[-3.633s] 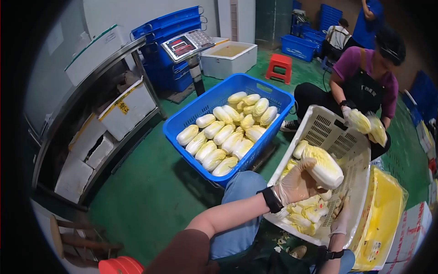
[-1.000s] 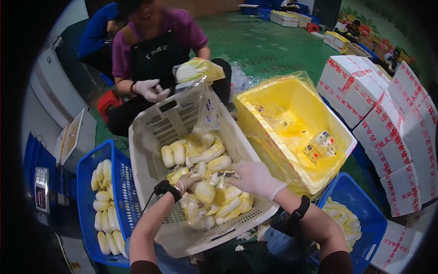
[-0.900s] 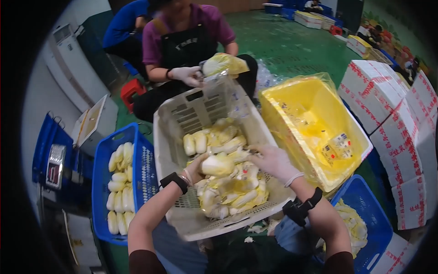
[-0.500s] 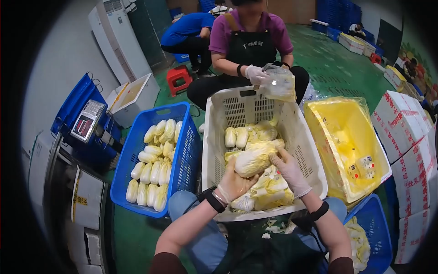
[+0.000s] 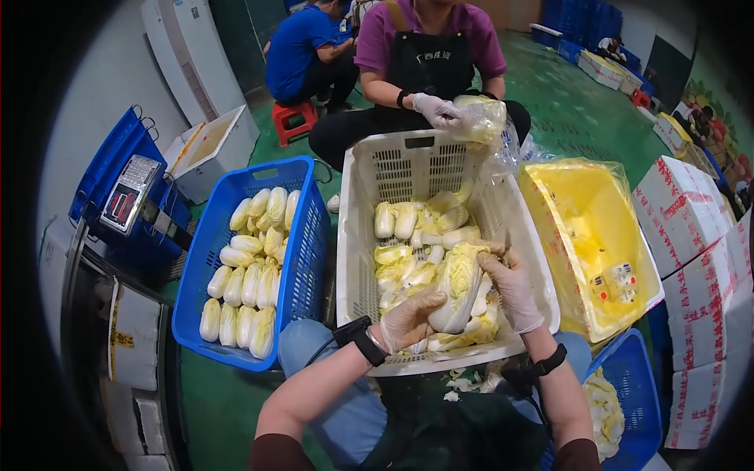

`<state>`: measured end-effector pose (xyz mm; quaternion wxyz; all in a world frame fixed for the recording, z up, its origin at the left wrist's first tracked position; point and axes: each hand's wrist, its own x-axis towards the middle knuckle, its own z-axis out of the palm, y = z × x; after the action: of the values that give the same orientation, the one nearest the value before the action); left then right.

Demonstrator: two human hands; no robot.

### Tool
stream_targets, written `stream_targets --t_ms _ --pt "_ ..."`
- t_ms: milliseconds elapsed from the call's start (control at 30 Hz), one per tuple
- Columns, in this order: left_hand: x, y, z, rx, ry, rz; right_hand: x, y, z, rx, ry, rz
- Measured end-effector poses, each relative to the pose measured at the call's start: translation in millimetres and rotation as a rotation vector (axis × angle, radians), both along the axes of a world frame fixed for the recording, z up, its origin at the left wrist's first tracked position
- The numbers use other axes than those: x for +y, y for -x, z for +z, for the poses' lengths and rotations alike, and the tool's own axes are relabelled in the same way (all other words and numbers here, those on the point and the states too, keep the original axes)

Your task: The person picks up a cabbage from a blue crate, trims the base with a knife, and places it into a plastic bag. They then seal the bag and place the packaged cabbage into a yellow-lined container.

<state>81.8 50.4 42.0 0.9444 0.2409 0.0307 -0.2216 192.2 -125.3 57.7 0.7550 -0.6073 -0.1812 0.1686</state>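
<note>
A pale yellow-white cabbage [image 5: 458, 286] is held nearly upright over the white crate [image 5: 351, 259]. My left hand [image 5: 410, 318], in a thin glove, grips its lower left side near the white base. At its leafy top right, my right hand [image 5: 510, 286], also gloved, has its fingers closed on the leaves. Beneath and behind the held cabbage, several more cabbages [image 5: 404, 271] lie in the crate. The blue basket [image 5: 306, 259] on the left holds rows of cabbages [image 5: 250, 290].
Across the crate sits a person [image 5: 432, 63] holding a bagged cabbage [image 5: 481, 119]. To the right are a yellow-lined box [image 5: 550, 235], stacked white boxes [image 5: 699, 314] and a blue basket with leaves [image 5: 640, 385]. A scale [image 5: 129, 196] stands left. Another person [image 5: 302, 59] sits on a red stool [image 5: 292, 124].
The held cabbage has turned from lying sideways to nearly upright, and my right hand has moved to its leafy top. The person in blue has gone from bending over to sitting.
</note>
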Motion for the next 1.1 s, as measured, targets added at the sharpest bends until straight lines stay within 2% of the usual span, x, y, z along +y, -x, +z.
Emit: stream_targets --t_ms 67,167,200,233,300,333,367,400,433,467,500,567,633,733,767,800,833,900,933,967,1000,1033,1100 --pt "-0.5 -3.5 2.3 -0.075 -0.181 0.101 -0.7 1.7 1.5 -0.041 0.037 -0.055" --pt "3.7 -12.2 -14.4 0.060 -0.121 0.222 -6.8 9.4 10.6 -0.013 0.034 -0.105" --pt "7.4 -17.1 -14.6 0.133 -0.007 0.213 -11.1 11.3 13.0 0.126 -0.160 -0.038" --pt "8.3 -17.9 -15.3 0.134 -0.007 0.217 -14.8 11.8 14.3 0.265 -0.353 0.034" --pt "12.5 -16.6 -12.1 0.143 0.236 0.405 -20.7 11.6 19.0 0.313 -0.395 0.081" --pt "16.8 -22.3 -19.8 0.219 0.234 0.516 -24.1 14.2 27.4 0.355 -0.370 -0.015" --pt "24.2 -22.8 -26.6 0.219 0.229 0.527 -23.8 15.6 31.7 0.395 -0.344 -0.111" --pt "29.4 -21.5 -20.4 0.166 0.430 0.429 -16.0 10.1 30.0 0.413 -0.406 -0.284" --pt "32.6 -20.9 -14.3 0.110 0.630 0.326 -18.5 4.3 30.8 0.416 -0.407 -0.275" --pt "29.7 -20.3 -9.2 0.157 0.474 0.390 -27.3 -3.9 30.9 0.318 -0.253 -0.206" --pt "25.9 -18.4 2.9 0.155 0.471 0.390 -32.1 -9.1 31.7 0.216 -0.102 -0.142" --pt "19.2 -17.7 15.6 -0.044 0.261 0.240 -24.3 -5.0 35.1 0.126 -0.040 -0.122" --pt "15.3 -15.7 2.4 -0.123 0.274 0.160 -14.7 4.8 37.4 -0.048 0.100 -0.078" --pt "0.3 -6.3 3.5 -0.027 0.002 0.236 -4.4 11.5 34.2 -0.023 0.124 0.014" --pt "-1.7 -6.2 -0.6 -0.024 0.003 0.229 -3.7 12.5 32.3 -0.004 0.140 0.080" --pt "-2.8 -7.7 -6.5 -0.049 -0.068 0.211 0.0 1.1 -4.6 0.004 0.068 0.043" --pt "-4.1 -8.4 -7.3 -0.074 -0.140 0.193 -3.2 -0.5 -6.3 0.005 0.068 0.038" --pt "-6.6 -6.8 -8.4 -0.022 -0.129 0.190 -6.6 -3.1 -6.8 -0.122 0.253 -0.032" --pt "-9.3 -8.1 -12.0 -0.097 -0.346 0.202 -6.6 -3.7 -11.0 -0.122 0.254 -0.033" --pt "-11.1 -9.1 -14.8 -0.173 -0.562 0.213 -6.2 -4.3 -17.6 -0.298 0.344 -0.086" --pt "-11.7 -9.6 -14.5 -0.148 -0.556 0.235 -4.2 -2.2 -14.3 -0.475 0.432 -0.138" --pt "-10.7 -9.4 -13.9 -0.147 -0.554 0.237 -4.0 1.6 -10.0 -0.475 0.434 -0.136" --pt "-7.6 -8.3 -10.8 -0.087 -0.475 0.198 -0.4 12.6 1.8 -0.581 0.684 -0.229"
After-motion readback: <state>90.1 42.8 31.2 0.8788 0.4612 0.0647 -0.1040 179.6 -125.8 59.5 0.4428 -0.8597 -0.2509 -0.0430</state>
